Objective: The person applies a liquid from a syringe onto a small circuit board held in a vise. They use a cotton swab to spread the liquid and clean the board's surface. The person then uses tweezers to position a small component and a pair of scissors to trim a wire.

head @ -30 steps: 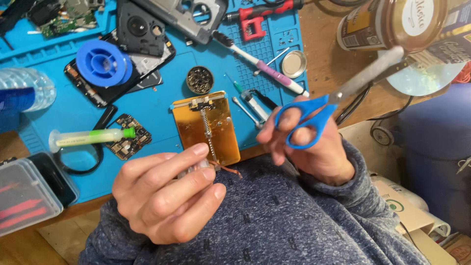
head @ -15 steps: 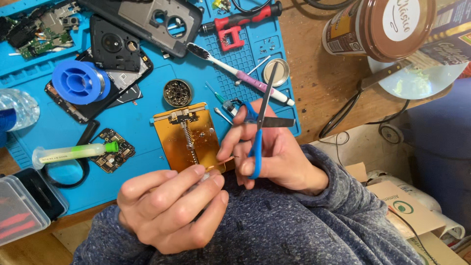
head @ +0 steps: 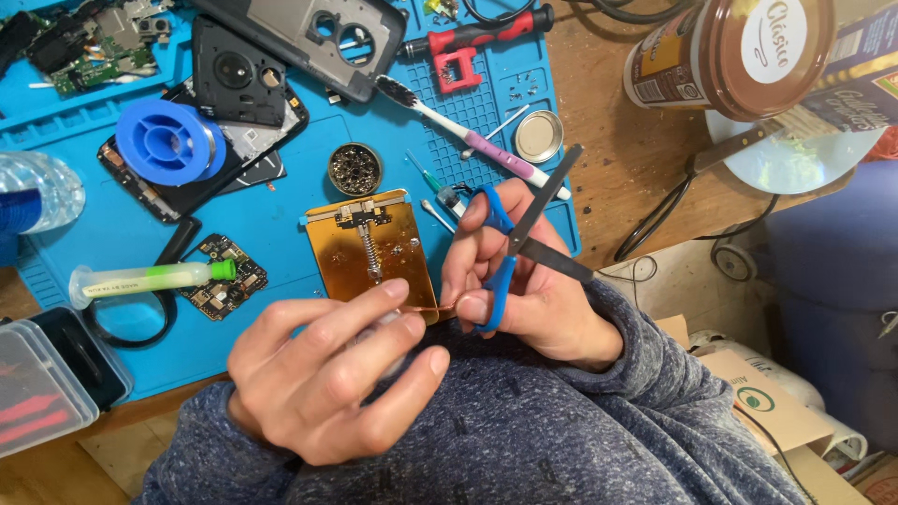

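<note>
Since half a second ago: scissors (head: 524, 238) swung blades-outward, now pointing toward 1 o'clock, blades parted. Right hand (head: 524, 281) grips their blue handles, fingers through the loops. Left hand (head: 327, 374) curled closed around a small pale item, mostly hidden. Copper-coloured holder plate (head: 374, 248) lies at 12 o'clock of the left hand. Risk: open blades could nick nearby fingertips.

The right hand (head: 524, 281) turned the blue-handled scissors (head: 519, 238): a second ago their blades pointed toward two o'clock, then lay shut toward twelve, and they opened again with tips toward one and four o'clock. The left hand (head: 327, 374) edged toward the right.
</note>
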